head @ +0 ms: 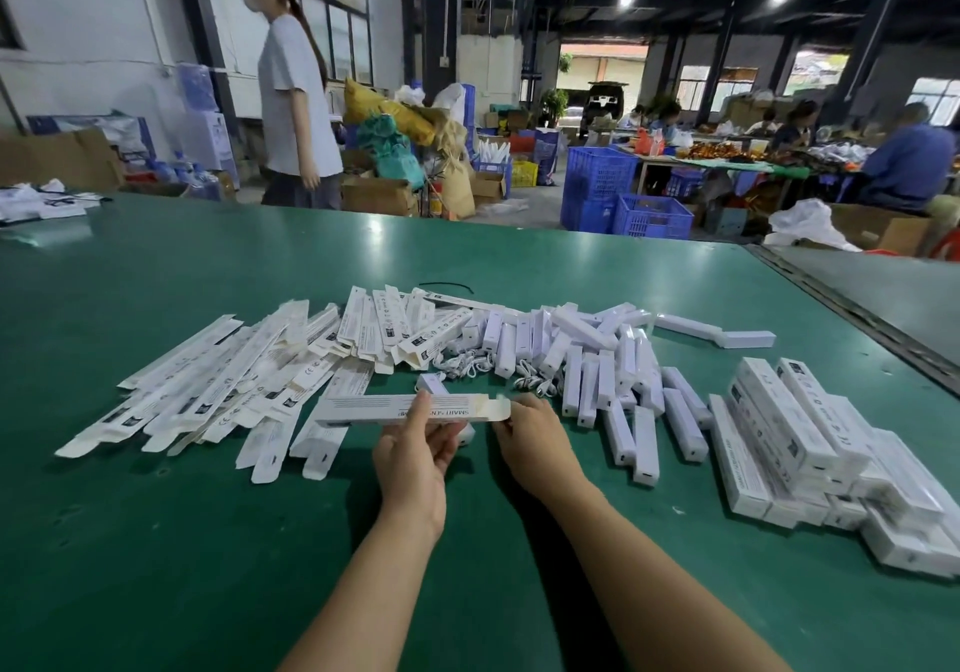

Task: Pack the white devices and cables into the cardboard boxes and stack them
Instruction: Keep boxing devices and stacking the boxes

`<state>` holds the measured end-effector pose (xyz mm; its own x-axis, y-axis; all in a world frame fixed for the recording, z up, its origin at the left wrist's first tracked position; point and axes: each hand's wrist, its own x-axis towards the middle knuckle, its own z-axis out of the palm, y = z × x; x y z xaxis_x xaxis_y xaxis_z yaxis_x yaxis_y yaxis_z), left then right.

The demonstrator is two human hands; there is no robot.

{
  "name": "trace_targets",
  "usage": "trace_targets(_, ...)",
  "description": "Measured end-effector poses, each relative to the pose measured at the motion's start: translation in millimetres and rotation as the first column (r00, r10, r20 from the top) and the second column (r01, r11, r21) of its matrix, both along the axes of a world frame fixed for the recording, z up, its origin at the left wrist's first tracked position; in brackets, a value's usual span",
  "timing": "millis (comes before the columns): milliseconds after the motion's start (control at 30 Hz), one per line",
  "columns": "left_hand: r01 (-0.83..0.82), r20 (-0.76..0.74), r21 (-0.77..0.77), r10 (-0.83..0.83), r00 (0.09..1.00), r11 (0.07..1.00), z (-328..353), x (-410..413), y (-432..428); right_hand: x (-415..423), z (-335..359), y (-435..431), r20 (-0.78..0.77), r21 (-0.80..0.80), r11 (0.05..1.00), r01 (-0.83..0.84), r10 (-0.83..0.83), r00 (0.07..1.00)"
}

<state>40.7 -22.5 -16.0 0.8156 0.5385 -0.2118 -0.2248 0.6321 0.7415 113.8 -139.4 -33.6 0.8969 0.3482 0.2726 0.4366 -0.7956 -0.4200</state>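
My left hand [415, 450] grips a long white cardboard box [374, 408] held level above the green table [156, 541], thumb on top near its middle. My right hand [527, 435] pinches the box's open flap end. A pile of flat unfolded boxes [208, 385] lies to the left. Loose white bar devices [597, 359] are heaped in the middle right, with coiled white cables [467, 362] among them. Packed boxes [810, 448] are stacked at the right.
A black cable tie [447, 286] lies beyond the piles. A person in a white shirt [296, 99] stands past the table's far left edge. Blue crates [623, 198] and cartons sit on the floor behind. A second table [883, 292] adjoins on the right.
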Motion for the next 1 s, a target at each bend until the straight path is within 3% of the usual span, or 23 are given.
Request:
trace_targets(200,0.029,0.007,-0.006,-0.029,1.0,1.0,1.6,-1.8,3.6,-29.6,16.0,-27.9,-0.102,0.174,0.983,-0.055,0.073,0.992)
trace_targets(333,0.077,0.01,0.016,-0.077,0.997,0.997,2.3,-5.1,1.7,-50.7,21.6,-53.0,-0.147,0.041,0.99,-0.132,0.137,0.98)
trace_targets(467,0.099,0.009,0.046,-0.099,0.995,0.994,2.8,-6.3,0.9,-67.8,18.1,-72.5,-0.16,0.006,0.993,-0.121,0.121,0.98)
trace_targets(633,0.113,-0.008,0.095,-0.113,0.994,0.989,2.8,-8.0,-4.2,-79.4,5.8,-82.6,-0.022,-0.235,0.971,-0.042,0.038,0.999)
trace_targets(900,0.105,-0.004,0.118,-0.106,0.994,0.987,3.4,-13.1,-6.0,-74.7,10.6,-91.6,-0.119,0.014,0.999,0.038,-0.036,0.992)
trace_targets(1000,0.107,-0.003,0.127,-0.107,0.994,0.986,3.6,-12.7,-6.3,-72.7,10.2,-96.4,-0.112,-0.014,0.999,0.037,-0.039,0.993)
